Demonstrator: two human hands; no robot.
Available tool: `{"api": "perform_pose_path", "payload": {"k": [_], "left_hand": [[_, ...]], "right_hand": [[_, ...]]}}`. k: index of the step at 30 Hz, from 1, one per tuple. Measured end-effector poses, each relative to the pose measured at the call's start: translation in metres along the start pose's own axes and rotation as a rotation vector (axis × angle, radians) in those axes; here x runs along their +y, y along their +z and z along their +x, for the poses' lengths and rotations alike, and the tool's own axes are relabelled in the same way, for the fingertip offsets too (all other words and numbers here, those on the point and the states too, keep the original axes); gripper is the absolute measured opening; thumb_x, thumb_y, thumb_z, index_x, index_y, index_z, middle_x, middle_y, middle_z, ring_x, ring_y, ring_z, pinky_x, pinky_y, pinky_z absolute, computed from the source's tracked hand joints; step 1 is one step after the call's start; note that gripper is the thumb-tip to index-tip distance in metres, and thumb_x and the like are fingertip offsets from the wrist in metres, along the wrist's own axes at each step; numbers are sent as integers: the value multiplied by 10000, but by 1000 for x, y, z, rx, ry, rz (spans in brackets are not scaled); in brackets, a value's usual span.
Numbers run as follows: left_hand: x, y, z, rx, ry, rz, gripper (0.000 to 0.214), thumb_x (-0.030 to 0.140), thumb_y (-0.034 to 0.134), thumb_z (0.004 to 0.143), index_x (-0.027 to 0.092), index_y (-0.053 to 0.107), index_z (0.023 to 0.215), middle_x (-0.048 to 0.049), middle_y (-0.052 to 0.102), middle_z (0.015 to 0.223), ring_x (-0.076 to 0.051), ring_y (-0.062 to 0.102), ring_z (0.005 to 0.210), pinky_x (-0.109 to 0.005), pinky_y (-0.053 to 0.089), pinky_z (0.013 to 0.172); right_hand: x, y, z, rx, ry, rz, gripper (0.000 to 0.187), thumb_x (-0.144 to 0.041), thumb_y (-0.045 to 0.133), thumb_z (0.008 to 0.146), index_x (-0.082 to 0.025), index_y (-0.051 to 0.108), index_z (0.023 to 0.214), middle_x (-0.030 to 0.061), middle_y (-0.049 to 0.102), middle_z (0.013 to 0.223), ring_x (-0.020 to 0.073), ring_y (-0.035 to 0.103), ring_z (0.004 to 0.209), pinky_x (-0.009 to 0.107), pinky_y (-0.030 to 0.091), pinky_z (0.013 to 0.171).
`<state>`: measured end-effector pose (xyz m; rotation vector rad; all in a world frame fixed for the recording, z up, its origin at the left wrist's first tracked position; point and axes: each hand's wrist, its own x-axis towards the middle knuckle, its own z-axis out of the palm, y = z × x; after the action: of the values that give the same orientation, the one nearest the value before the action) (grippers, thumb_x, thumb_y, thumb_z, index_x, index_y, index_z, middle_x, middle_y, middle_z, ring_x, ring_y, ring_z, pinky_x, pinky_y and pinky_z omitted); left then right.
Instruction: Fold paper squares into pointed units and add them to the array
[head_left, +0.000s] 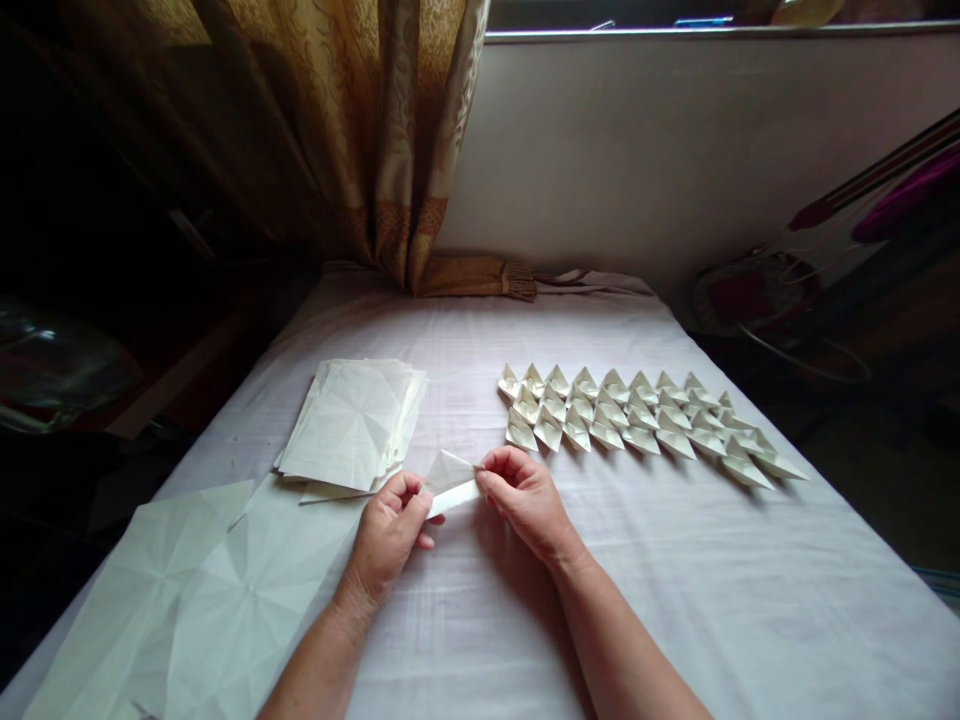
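A small folded paper hat shape (451,482), with a peaked top and a turned-up lower band, is held above the sheet between both hands. My left hand (390,530) is closed on its left end, thumb on the near face. At its right corner my right hand (521,497) pinches the paper between thumb and fingers. Several folded paper boats (606,425) stand in close rows to the right of my hands. Left of them lies a stack of creased paper sheets (352,420).
Large creased sheets (247,600) lie at the front left of the cloth-covered surface (660,590). A gold curtain (397,150) hangs at the back before a pale wall (637,150). A blue pen (703,21) rests on the ledge above.
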<state>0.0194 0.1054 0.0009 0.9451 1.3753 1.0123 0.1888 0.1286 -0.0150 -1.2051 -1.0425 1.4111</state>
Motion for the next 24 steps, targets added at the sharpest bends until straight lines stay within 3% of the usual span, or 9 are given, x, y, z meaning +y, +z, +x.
{"api": "perform_pose_path", "payload": {"k": [5, 12, 20, 24], "left_hand": [[-3, 2, 3, 46, -7, -21, 369, 441, 685, 639, 185, 530, 855, 34, 626, 687, -129, 658, 555, -130, 414, 333], [-4, 3, 3, 93, 14, -49, 450, 448, 689, 640, 186, 490, 947, 44, 622, 640, -148, 674, 573, -133, 428, 341], [-4, 3, 3, 104, 32, -56, 458, 426, 665, 664, 199, 449, 998, 34, 645, 642, -156, 671, 575, -145, 446, 353], [-6, 3, 3, 130, 41, -62, 430, 430, 660, 665, 205, 452, 966, 56, 610, 591, -149, 658, 559, -141, 446, 349]], "right_hand": [[12, -2, 0, 71, -230, -164, 110, -296, 618, 724, -190, 645, 739, 2, 613, 669, 125, 538, 618, 224, 438, 569], [16, -6, -3, 56, -457, -325, 156, -200, 568, 795, -187, 721, 818, 45, 708, 772, 143, 615, 677, 240, 478, 619], [6, -11, -6, -60, -441, -337, 152, -204, 603, 804, -176, 744, 855, 55, 699, 771, 140, 616, 667, 238, 484, 598], [5, -15, -5, -136, -469, -311, 305, -97, 543, 738, -195, 753, 936, 50, 700, 832, 130, 627, 696, 222, 494, 603]]}}
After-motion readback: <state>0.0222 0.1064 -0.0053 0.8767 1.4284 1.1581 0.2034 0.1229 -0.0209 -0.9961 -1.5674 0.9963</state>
